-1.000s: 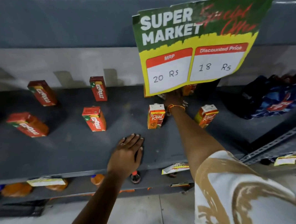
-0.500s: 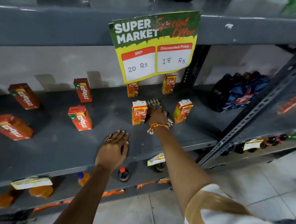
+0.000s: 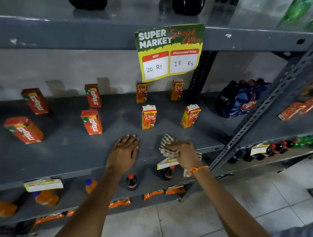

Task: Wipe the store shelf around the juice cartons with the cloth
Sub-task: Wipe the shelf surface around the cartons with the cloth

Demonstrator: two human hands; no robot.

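The grey metal shelf (image 3: pixel 68 157) carries several small juice cartons standing apart: red Maaza cartons (image 3: pixel 91 122) on the left, orange Real cartons (image 3: pixel 149 117) in the middle and right. My right hand (image 3: pixel 184 153) grips a striped brown-and-white cloth (image 3: pixel 167 143) and presses it on the shelf's front edge, in front of the two nearer Real cartons. My left hand (image 3: pixel 124 153) lies flat, palm down, on the shelf just left of the cloth, holding nothing.
A "Super Market" price sign (image 3: pixel 170 51) hangs from the shelf above. A blue pack of dark bottles (image 3: pixel 240 97) sits at the right behind a slanted metal brace (image 3: pixel 262 114). Small bottles (image 3: pixel 131 181) and price tags stand on the shelf below. Tiled floor lies underneath.
My right hand has pulled the cloth back from between the Real cartons to the shelf's front edge. The view has drawn back and tilted up. My left hand stays flat on the shelf.
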